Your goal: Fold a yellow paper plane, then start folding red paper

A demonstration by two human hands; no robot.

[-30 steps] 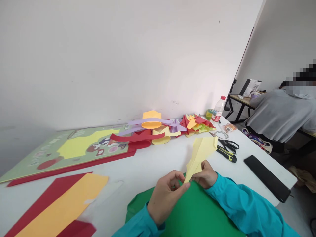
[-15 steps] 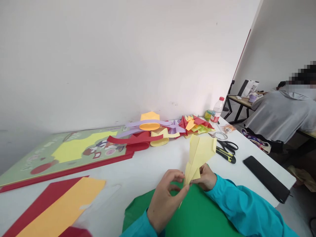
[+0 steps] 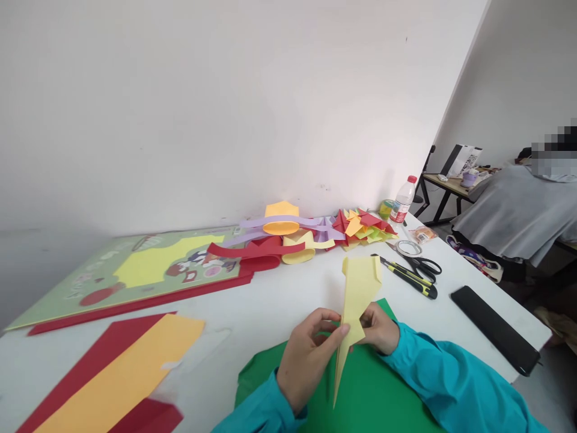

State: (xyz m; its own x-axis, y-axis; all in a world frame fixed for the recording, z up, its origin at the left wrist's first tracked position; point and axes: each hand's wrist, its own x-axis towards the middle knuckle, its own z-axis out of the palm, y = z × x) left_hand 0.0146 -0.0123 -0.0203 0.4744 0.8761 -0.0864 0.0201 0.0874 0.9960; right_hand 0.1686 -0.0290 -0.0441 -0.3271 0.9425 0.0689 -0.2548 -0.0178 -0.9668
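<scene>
A folded piece of pale yellow paper [image 3: 359,291] is held up in front of me, its broad folded end at the top and a sharp point hanging down. My left hand [image 3: 311,356] pinches its left edge between thumb and fingers. On the other side, my right hand [image 3: 379,328] grips the paper's right flap, with its fingertips partly hidden behind it. Below both hands spreads a smooth green surface [image 3: 365,385], whose kind I cannot make out.
Orange paper [image 3: 130,367] and red paper [image 3: 94,367] lie at left, by a green printed board [image 3: 103,270]. Folded paper pieces [image 3: 360,228] line the wall. At right are a bottle [image 3: 403,201], tape [image 3: 409,248], scissors [image 3: 424,267], a cutter [image 3: 412,281] and a black case [image 3: 496,329]. A person in grey [image 3: 527,210] sits beyond.
The yellow paper has turned in my hands: its flat side faces me more and its lower point now shows clearly. My view has shifted slightly to the left.
</scene>
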